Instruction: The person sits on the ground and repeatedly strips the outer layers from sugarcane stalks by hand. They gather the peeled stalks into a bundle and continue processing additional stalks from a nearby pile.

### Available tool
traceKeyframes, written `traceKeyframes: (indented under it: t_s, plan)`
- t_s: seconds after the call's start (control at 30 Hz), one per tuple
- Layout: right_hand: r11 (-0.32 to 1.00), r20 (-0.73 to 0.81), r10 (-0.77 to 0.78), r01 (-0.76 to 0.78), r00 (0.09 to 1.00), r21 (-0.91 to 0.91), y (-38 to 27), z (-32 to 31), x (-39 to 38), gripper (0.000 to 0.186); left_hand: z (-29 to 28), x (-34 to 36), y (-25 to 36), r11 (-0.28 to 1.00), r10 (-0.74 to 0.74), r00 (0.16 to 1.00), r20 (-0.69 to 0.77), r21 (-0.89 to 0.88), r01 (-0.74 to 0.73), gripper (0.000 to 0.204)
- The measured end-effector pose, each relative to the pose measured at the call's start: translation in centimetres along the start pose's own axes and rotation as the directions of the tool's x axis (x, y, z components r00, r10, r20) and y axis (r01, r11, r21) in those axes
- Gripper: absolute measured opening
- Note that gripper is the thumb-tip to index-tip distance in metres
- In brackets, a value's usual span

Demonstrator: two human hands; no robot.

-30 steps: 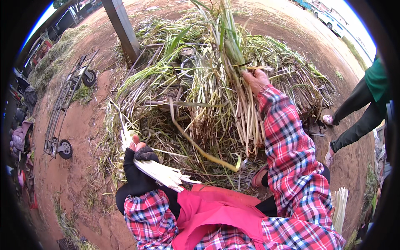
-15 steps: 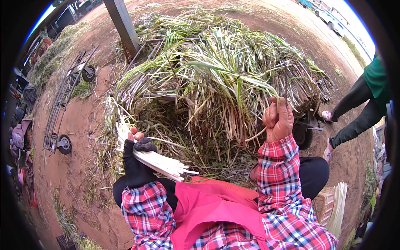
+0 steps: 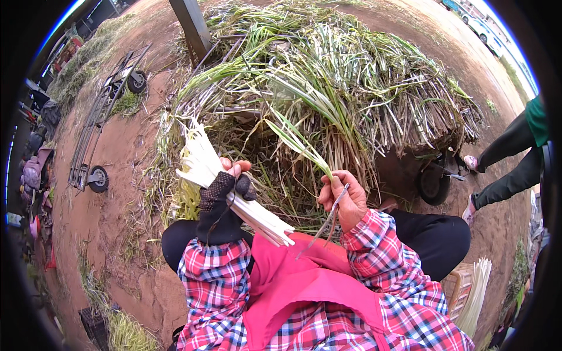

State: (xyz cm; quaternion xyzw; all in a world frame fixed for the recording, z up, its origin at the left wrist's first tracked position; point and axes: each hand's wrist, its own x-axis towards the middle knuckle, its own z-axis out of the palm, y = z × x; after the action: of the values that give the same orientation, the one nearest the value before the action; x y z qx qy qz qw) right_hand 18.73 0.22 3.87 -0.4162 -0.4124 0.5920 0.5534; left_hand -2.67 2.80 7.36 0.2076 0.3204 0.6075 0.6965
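Observation:
My left hand (image 3: 231,181), in a black fingerless glove, is closed round a bundle of white peeled plant stalks (image 3: 202,155). The bundle slants across my left knee, its lower ends hanging above the pink apron (image 3: 316,286). My bare right hand (image 3: 345,199) pinches a long stalk with green leaves (image 3: 295,143); the leaves point up and left, while thin brownish ends hang below the fingers. Beyond both hands lies a large heap of leafy stalks (image 3: 351,76), green on top with drier, brownish stems at its near edge.
A metal hand cart (image 3: 105,117) lies on the red soil at left. A post (image 3: 192,26) stands behind the heap, and a wheel (image 3: 433,181) shows under its right side. Another person's legs (image 3: 506,158) are at right. Near my right side, more white stalks (image 3: 475,295) lean by a wicker seat.
My right hand has come down and left, drawing the leafy stalk away from the heap. My left hand has shifted right with the white bundle. The view has also shifted slightly.

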Motion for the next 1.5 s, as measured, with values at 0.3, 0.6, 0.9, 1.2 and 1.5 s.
traceKeyframes:
  t_s: [0.3,0.6,0.9,1.2,1.5]
  plan:
    - [0.995,0.091,0.077,-0.071,0.993,-0.069,2.0,-0.2,-0.4,0.022,-1.1,1.5,-2.7,0.983,-0.097,0.995,-0.014,0.156,0.098,0.018]
    - [0.613,-0.148,0.261,-0.045,0.954,0.789,0.2,-7.0,2.5,0.023,-3.6,1.7,2.4,0.892,0.319,0.812,-0.488,-0.135,-0.431,0.014]
    - [0.867,0.397,0.329,-0.441,0.857,0.232,3.0,0.2,0.1,0.025,-2.2,1.5,-5.2,0.955,-0.063,0.993,-0.103,0.282,0.090,0.026]
    - [0.909,0.262,0.397,-0.417,0.880,0.020,3.4,1.5,0.1,0.022,-2.5,1.0,-6.3,0.968,-0.167,0.986,-0.028,0.183,0.170,0.027]
    - [0.666,0.146,-0.117,0.187,0.982,-0.723,2.6,2.1,0.1,0.013,-3.6,2.0,-7.9,0.848,-0.029,0.985,0.169,0.526,-0.065,0.017]
